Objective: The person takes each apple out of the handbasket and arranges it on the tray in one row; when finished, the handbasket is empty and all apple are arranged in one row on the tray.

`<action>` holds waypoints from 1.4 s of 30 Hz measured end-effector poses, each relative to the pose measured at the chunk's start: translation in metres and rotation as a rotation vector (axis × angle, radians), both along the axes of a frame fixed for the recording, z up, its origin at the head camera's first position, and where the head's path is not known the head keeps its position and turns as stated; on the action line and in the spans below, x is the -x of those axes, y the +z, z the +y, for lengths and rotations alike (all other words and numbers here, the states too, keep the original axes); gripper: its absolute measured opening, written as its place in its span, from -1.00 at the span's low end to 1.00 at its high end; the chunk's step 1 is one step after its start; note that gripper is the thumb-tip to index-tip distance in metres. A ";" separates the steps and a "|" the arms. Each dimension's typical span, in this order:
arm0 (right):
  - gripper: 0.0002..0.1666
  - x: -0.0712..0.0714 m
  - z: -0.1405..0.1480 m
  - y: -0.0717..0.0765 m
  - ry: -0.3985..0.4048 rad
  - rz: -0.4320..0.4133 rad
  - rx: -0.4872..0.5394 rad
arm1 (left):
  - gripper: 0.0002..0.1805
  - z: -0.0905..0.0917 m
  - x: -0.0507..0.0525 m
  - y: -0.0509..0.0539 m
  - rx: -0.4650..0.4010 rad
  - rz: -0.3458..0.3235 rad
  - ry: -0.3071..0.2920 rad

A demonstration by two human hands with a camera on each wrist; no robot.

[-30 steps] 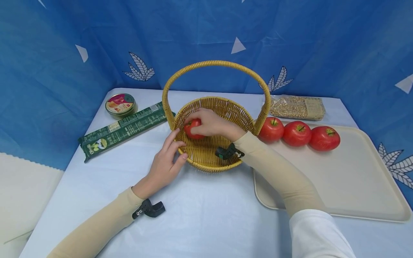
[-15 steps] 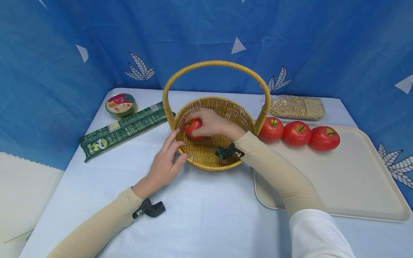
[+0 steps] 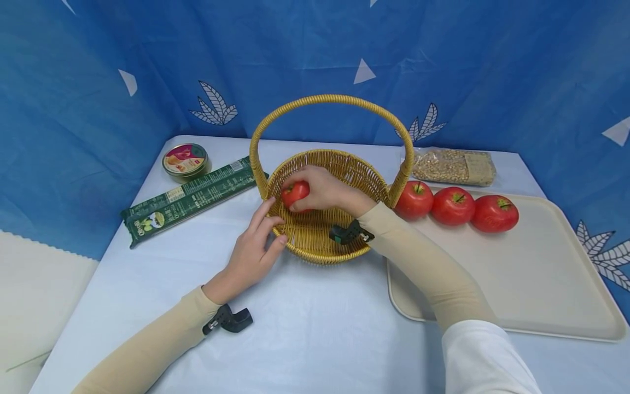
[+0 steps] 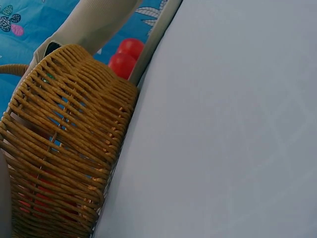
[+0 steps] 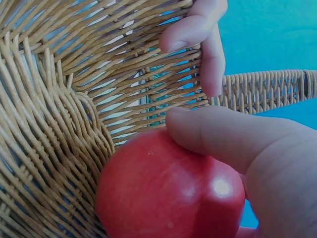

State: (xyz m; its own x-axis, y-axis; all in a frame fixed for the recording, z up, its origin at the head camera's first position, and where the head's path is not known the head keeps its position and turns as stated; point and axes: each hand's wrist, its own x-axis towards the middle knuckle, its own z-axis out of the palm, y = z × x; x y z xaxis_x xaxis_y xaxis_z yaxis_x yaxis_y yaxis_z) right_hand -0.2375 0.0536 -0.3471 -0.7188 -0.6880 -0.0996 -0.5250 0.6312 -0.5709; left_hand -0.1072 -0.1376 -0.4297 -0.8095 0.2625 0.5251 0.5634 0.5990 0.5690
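In the head view my right hand (image 3: 320, 189) reaches into a yellow wicker basket (image 3: 339, 257). It grips a red apple (image 3: 297, 195) at the left inside of the basket. Close up in the right wrist view, the thumb (image 5: 218, 131) lies over the red apple (image 5: 163, 193), which is against the woven wall; the gripping fingers are mostly hidden. My left hand (image 3: 251, 251) rests at the basket's left front rim, fingers relaxed, with fingertips over the edge. The left wrist view shows the woven side (image 4: 74, 134) and hardly any of the hand.
Three red apples (image 3: 453, 206) stand in a row on a beige tray (image 3: 551, 273) at right. Behind them lies a bag of grains (image 3: 455, 166). Left of the basket are a long green packet (image 3: 192, 200) and a round tin (image 3: 185, 161). The tall handle (image 3: 330, 98) arches overhead.
Both hands, the apple and the basket hold practically the same places. The whole head view has shifted very slightly downward.
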 end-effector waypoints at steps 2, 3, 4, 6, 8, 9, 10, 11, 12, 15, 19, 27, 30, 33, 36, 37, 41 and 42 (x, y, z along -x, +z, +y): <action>-0.41 0.000 0.000 0.000 -0.006 0.004 0.011 | -0.27 0.000 0.000 0.000 0.000 0.003 0.000; -0.41 0.000 0.000 0.000 -0.008 0.005 0.015 | -0.27 0.000 0.000 0.000 -0.001 0.004 0.000; -0.41 0.000 0.001 0.000 -0.011 0.004 0.020 | -0.27 0.000 0.000 0.000 -0.001 0.005 0.000; -0.41 0.000 0.001 0.000 -0.017 0.000 0.027 | -0.27 0.001 0.000 0.000 -0.001 0.007 0.000; -0.41 0.000 0.002 0.001 -0.021 -0.004 0.032 | -0.28 0.001 0.000 0.000 -0.001 0.007 0.000; -0.41 0.000 0.002 0.002 -0.022 -0.006 0.036 | -0.28 0.001 0.000 0.000 -0.001 0.007 0.000; -0.41 -0.001 0.002 0.002 -0.023 -0.006 0.036 | -0.28 0.001 0.000 0.000 0.000 0.006 -0.001; -0.41 0.000 0.002 0.003 -0.023 -0.005 0.034 | -0.28 0.001 0.000 0.000 0.000 0.006 -0.001; -0.40 0.000 0.002 0.004 -0.022 -0.005 0.031 | -0.28 0.001 0.000 -0.001 0.000 0.005 -0.001; -0.40 -0.001 0.003 0.008 -0.019 -0.005 0.024 | -0.29 0.001 0.000 -0.001 -0.001 0.001 -0.003; -0.40 -0.002 0.006 0.015 -0.014 -0.008 0.036 | -0.31 0.001 0.000 -0.001 -0.001 -0.005 -0.006; -0.38 -0.008 0.016 0.030 -0.011 0.010 0.029 | -0.29 -0.001 -0.001 0.000 0.016 -0.021 -0.001; -0.37 -0.014 0.022 0.035 -0.010 0.011 0.029 | -0.29 -0.001 -0.001 0.000 0.014 -0.019 0.000; -0.37 -0.020 0.029 0.039 -0.006 0.019 0.019 | -0.29 -0.001 -0.001 0.000 0.008 -0.018 0.001; -0.37 -0.026 0.036 0.042 -0.005 0.030 0.011 | -0.28 0.000 0.000 0.000 0.001 -0.018 -0.001; -0.37 -0.029 0.039 0.044 -0.004 0.038 0.006 | -0.28 0.000 0.000 0.000 0.000 -0.019 -0.001; -0.38 -0.037 0.049 0.046 0.012 0.069 0.018 | -0.27 0.000 0.000 0.000 -0.001 -0.012 0.002; -0.39 -0.038 0.052 0.046 0.021 0.078 0.025 | -0.27 0.000 0.000 0.000 0.000 -0.011 0.004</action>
State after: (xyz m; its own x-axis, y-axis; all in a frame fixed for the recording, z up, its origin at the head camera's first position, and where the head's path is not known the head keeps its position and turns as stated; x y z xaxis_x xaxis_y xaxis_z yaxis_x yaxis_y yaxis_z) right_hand -0.1996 0.1053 -0.3015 -0.7089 -0.7049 -0.0263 -0.5815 0.6052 -0.5437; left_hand -0.1067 -0.1377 -0.4299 -0.8164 0.2591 0.5161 0.5546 0.6011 0.5755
